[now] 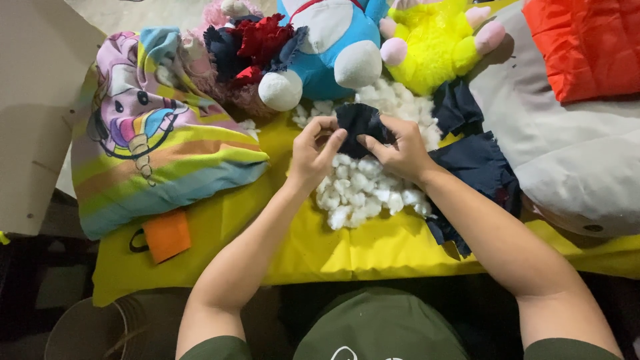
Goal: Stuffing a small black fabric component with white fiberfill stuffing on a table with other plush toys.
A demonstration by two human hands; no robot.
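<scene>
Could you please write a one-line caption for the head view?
Both hands, left hand and right hand, hold a dark fabric piece above white stuffing.

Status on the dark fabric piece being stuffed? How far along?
Done: hard to tell how full it is. In hand: left hand and right hand both grip the dark navy fabric piece over the white stuffing pile. Left: much stuffing remains loose, and more navy fabric pieces lie flat on the yellow cloth.

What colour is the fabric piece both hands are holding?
Dark navy, almost black. The fabric piece shows best in the head view, above white stuffing.
</scene>
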